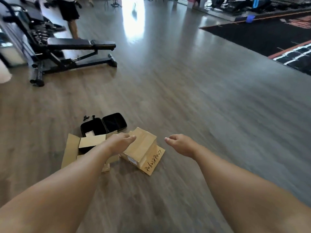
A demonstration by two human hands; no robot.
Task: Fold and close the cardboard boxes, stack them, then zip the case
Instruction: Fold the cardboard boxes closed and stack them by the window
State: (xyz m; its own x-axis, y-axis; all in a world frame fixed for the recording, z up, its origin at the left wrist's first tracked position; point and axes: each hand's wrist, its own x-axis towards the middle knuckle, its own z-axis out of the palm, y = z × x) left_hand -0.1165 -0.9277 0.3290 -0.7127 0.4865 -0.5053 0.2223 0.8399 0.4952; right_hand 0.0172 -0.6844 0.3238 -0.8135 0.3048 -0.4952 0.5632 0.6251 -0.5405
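Two brown cardboard boxes lie on the wooden floor. The left box (72, 148) has its flaps spread open. The right box (143, 148) has handwritten numbers on a flap lying on the floor. Behind them a black zip case (107, 125) lies unzipped and spread flat. My left hand (121, 142) reaches forward with fingers stretched out, over the gap between the boxes, holding nothing. My right hand (181, 143) hovers to the right of the numbered box, fingers loosely curled, empty.
A black weight bench (70, 52) stands at the far left, with a person's legs (72, 22) behind it. Small black parts (89, 117) lie by the case. A dark mat (269, 34) covers the floor at the far right.
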